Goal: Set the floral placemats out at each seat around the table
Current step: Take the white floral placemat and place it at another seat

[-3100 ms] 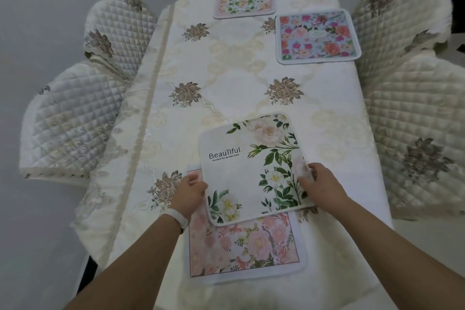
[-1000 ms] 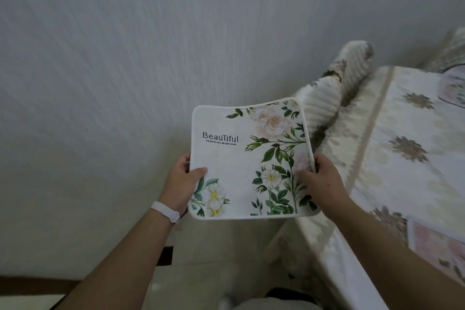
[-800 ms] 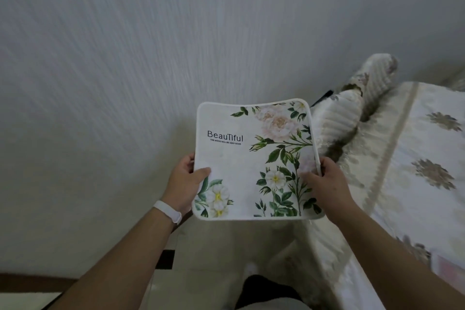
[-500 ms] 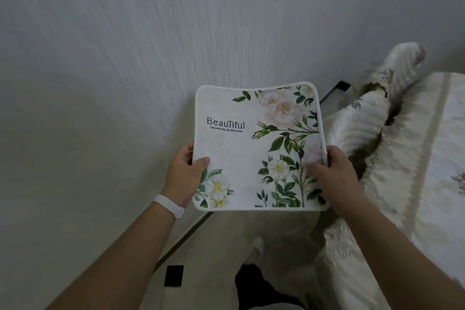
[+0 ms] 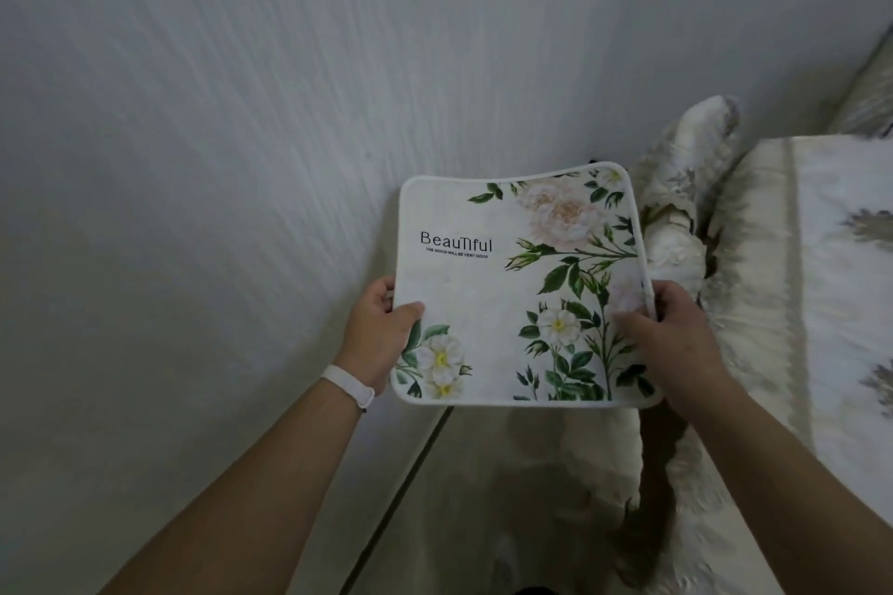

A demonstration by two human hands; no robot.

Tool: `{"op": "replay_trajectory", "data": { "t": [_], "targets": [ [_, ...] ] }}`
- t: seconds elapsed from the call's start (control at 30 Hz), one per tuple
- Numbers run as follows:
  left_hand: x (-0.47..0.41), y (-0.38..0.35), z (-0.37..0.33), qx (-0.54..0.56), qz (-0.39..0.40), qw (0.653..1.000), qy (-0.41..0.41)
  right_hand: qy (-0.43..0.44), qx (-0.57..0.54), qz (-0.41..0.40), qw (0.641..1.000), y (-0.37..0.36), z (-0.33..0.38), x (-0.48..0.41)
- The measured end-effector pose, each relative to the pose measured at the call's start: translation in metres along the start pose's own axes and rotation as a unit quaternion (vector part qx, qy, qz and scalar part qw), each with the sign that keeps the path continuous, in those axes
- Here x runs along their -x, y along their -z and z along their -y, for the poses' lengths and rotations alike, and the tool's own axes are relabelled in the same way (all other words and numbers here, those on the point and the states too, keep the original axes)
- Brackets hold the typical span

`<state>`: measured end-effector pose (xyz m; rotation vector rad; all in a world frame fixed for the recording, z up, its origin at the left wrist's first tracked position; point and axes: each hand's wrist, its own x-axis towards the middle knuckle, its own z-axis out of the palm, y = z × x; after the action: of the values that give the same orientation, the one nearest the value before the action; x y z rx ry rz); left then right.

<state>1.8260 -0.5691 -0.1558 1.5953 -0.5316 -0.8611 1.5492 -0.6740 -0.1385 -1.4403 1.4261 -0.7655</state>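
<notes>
Holding a floral placemat (image 5: 507, 285) in mid-air at centre frame, both hands grip it by its side edges, print facing up. Left hand (image 5: 374, 333) sits at the mat's left edge, low down: the thumb lies on top of the mat near the white flowers and the fingers are curled underneath, clamped on the edge. Right hand (image 5: 676, 333) is at the right edge: the thumb presses on top and the fingers wrap round the white binding, also clamped. A white wristband (image 5: 349, 386) is on the left wrist. The mat is cream with white piping, a pale pink bloom at upper right, green stems and leaves down the right side, white blossoms at lower left, and the black text "BeauTiful" (with a smaller line under it, "THE MOOD WILL BE VERY GOOD"). Its far edge bows slightly. The mat touches no surface and hangs over the floor (image 5: 483, 473), which shows a dark line running diagonally at bottom centre. A grey textured wall (image 5: 241, 111) fills the left and top of the frame. A cream quilted chair cover (image 5: 686, 188) shows just right of the mat's upper right corner, partly hidden behind it. The table (image 5: 797, 256), under a cream tablecloth with brownish flower motifs, takes up the right edge of the frame, apart from the mat.
</notes>
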Motion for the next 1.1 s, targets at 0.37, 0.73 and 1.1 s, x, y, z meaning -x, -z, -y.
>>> {"op": "replay_trajectory", "data": {
  "t": [0.37,0.73,1.1],
  "targets": [
    [-0.112,-0.089,-0.021,-0.017,0.133,0.991,0.018,-0.063,-0.044,-0.101,0.992,0.027,-0.004,-0.07],
    [-0.246,-0.191,-0.03,-0.034,0.272,0.96,0.062,-0.125,-0.026,-0.252,0.959,0.015,0.009,-0.145],
    [-0.269,-0.327,-0.057,-0.02,0.445,0.888,0.114,-0.176,-0.022,-0.406,0.897,0.065,0.017,-0.141]
  ]
}}
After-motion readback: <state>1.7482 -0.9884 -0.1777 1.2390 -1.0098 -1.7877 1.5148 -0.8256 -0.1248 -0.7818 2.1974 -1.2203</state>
